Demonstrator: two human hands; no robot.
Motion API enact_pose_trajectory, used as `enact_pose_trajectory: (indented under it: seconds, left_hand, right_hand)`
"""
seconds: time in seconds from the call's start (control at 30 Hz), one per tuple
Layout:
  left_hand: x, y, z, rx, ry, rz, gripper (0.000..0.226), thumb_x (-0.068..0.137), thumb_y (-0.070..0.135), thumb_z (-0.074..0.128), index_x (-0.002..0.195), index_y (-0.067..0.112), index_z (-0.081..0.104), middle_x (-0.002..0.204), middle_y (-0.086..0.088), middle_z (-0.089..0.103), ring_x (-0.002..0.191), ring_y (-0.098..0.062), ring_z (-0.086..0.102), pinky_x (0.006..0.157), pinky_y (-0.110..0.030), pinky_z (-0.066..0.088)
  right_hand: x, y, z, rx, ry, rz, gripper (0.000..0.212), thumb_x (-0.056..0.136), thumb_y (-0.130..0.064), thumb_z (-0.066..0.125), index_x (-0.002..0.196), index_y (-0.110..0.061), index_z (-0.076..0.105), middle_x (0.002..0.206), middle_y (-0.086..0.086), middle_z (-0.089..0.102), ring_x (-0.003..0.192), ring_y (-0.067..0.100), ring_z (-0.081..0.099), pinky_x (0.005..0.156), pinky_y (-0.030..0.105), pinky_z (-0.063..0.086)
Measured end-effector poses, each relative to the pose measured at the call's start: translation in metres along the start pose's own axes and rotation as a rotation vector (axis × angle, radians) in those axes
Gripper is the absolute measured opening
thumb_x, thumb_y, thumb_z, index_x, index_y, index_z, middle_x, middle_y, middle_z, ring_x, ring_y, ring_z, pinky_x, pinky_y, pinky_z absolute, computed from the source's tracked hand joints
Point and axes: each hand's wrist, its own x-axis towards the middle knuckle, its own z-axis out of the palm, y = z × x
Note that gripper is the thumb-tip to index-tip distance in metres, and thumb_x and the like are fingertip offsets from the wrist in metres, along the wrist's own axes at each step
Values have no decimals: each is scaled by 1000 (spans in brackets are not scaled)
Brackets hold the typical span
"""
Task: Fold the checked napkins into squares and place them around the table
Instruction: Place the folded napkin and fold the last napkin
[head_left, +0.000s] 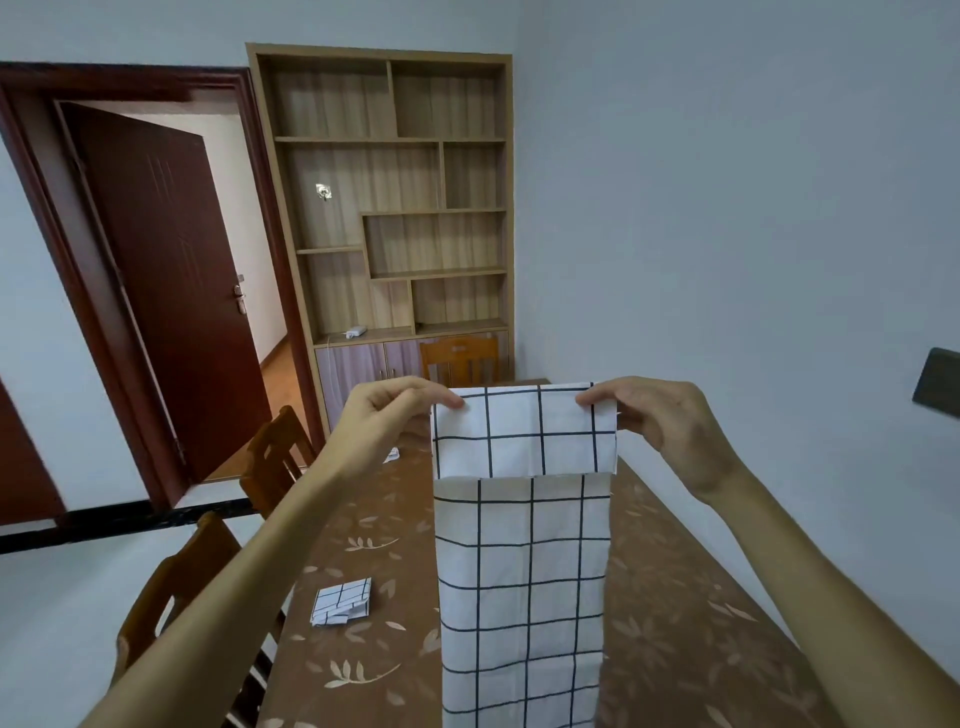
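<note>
At far left a dark door stands ajar, with bare floor between it and the table. Two chairs stand along the table's left edge, the nearer one tucked close against it. The table runs away from the viewer under a brown leaf-patterned cloth. Its right edge lies close to the wall, leaving little room on that side.

A folded napkin lies near the left edge, in front of the near chair. A second small one shows farther along the same edge, mostly hidden behind the left forearm.

The left hand pinches the top left corner of the open napkin, thumb and fingers closed on the cloth. The napkin is held up in the air over the middle of the table. Its top is turned over toward the viewer as a flap with a straight lower edge, and the rest hangs down past the bottom of the view. The right hand pinches the top right corner the same way.

Beyond stand a shelf unit and a third chair at the far end.
</note>
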Motion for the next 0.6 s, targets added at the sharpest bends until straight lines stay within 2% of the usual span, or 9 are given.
enact_pose_trajectory:
  seconds: [0.07,0.13,0.2,0.23,0.3,0.33,0.4,0.47,0.6]
  left_hand:
    - [-1,2,5,39,7,31,13,89,16,72,99,9,76,72,9,73,71,-7,69,72,-27,55]
    - [-1,0,7,33,16,48,20,86,2,71,106,-2,69,60,15,66,59,-1,65,70,-20,55]
    - [0,2,8,-12,41,71,27,84,5,74,110,2,69,72,9,73,70,-6,71,76,-26,58]
    - [1,4,7,-44,59,83,31,82,9,75,113,6,69,82,2,77,81,-15,75,81,-32,59]
    - [2,4,6,-90,85,82,42,81,12,75,122,13,66,95,-8,78,95,-25,75,87,-39,60]
    - [2,3,6,-104,87,71,48,82,13,74,129,15,61,99,-10,78,98,-26,75,87,-39,60]
    - [3,1,7,-138,72,29,54,86,15,69,137,18,53,107,-10,77,104,-25,74,87,-38,61]
    - [2,-2,8,-165,32,-29,53,90,18,65,141,15,49,115,-10,75,108,-24,72,90,-38,60]
    - [-8,-15,16,-61,-77,-85,42,92,17,64,132,9,56,120,-6,74,106,-21,73,87,-33,61]
  right_hand:
    - [0,0,3,-45,38,-14,13,91,-18,70,101,-23,78,100,0,78,103,16,71,98,41,55]
    - [1,1,6,-45,15,5,51,82,-18,78,129,-30,62,100,-1,77,103,23,71,97,40,56]
    - [1,3,9,42,-4,98,80,78,-16,79,145,-33,38,99,0,77,99,20,73,90,31,58]
    - [0,3,11,76,-13,138,80,78,-16,80,145,-30,38,102,-1,78,99,16,73,89,30,58]
    - [-1,7,16,55,-42,179,54,80,-16,79,130,-19,57,108,-2,77,101,14,73,92,34,58]
    - [-1,10,19,34,-53,186,38,83,-16,78,119,-16,66,105,-3,78,99,14,74,89,34,58]
    - [-2,11,25,-1,-25,162,10,85,-13,76,95,-17,74,83,-10,78,80,4,74,75,22,57]
    - [-2,14,29,1,29,127,8,85,-9,76,81,-15,73,66,-14,73,64,-3,68,62,11,50]
    - [3,19,33,40,121,99,16,83,-13,78,83,2,72,69,-3,72,67,5,67,69,16,54]
